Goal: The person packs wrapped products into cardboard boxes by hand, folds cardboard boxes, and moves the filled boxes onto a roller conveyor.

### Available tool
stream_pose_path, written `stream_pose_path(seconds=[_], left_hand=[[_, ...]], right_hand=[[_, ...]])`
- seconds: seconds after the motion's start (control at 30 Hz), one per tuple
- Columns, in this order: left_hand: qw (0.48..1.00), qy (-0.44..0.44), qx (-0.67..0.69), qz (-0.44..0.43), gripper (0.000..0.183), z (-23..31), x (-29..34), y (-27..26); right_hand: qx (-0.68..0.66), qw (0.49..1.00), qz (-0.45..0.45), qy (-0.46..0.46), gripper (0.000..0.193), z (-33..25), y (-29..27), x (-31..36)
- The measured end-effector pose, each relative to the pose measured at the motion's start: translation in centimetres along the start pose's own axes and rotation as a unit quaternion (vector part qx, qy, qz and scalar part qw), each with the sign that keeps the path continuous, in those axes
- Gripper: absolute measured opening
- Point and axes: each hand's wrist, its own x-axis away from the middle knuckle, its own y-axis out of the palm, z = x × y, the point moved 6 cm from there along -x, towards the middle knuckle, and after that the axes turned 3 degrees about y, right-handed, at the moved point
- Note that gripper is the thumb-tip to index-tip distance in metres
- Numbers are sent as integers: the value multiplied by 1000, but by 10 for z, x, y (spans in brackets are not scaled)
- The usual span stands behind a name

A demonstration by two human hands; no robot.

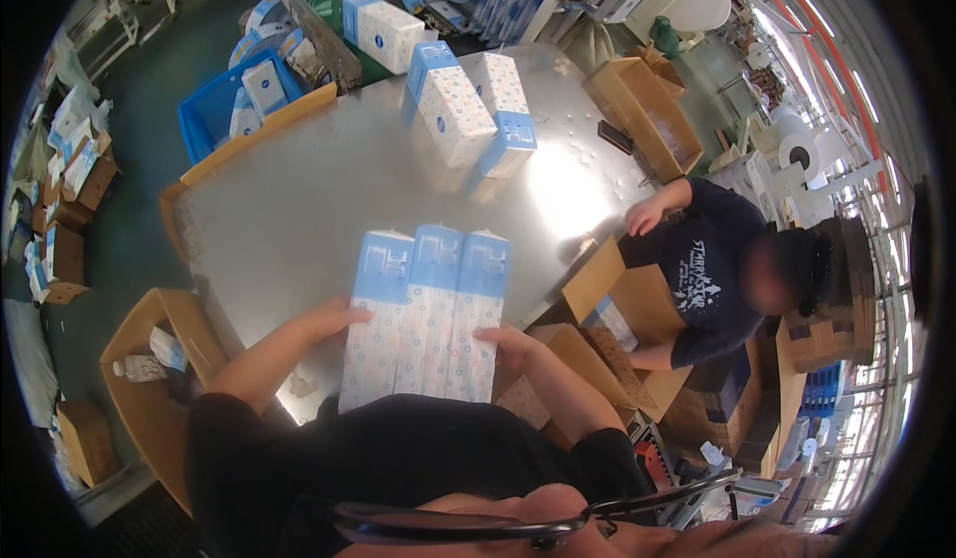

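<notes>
Side by side in front of my body lie three long tissue packs (430, 309), white with small dots and with blue ends pointing away from me. My left hand (337, 321) is closed on the outer side of the left pack, its thumb lying over the top edge. From the right side my right hand (506, 344) grips the right pack, thumb on top, so the row is held between both hands. The fingers under the packs are hidden. Further off on the metal table (289, 200) stand larger blue-and-white tissue bundles (453, 110), apart from my hands.
At my right a co-worker (712, 259) has one hand at an open cardboard box (647, 304). Beyond stands a long, open cardboard box (647, 115). A blue bin (199, 120) holding packs is at the far left. Near my left arm is a cardboard carton (149, 409) with a bottle.
</notes>
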Motion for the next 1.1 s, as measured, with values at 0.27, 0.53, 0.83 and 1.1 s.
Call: stream_pose_path(seconds=[0.27, 0.53, 0.83, 1.1], left_hand=[[877, 437, -192, 58, 70, 91, 52, 107], [824, 494, -208, -183, 62, 24, 74, 317], [945, 186, -187, 192, 52, -98, 108, 245], [891, 186, -177, 374, 37, -147, 170, 150]], right_hand=[[142, 903, 118, -387, 63, -42, -13, 191], [353, 841, 198, -360, 67, 26, -13, 447], [586, 633, 477, -168, 62, 176, -154, 303], [706, 621, 326, 101, 129, 204, -85, 201]])
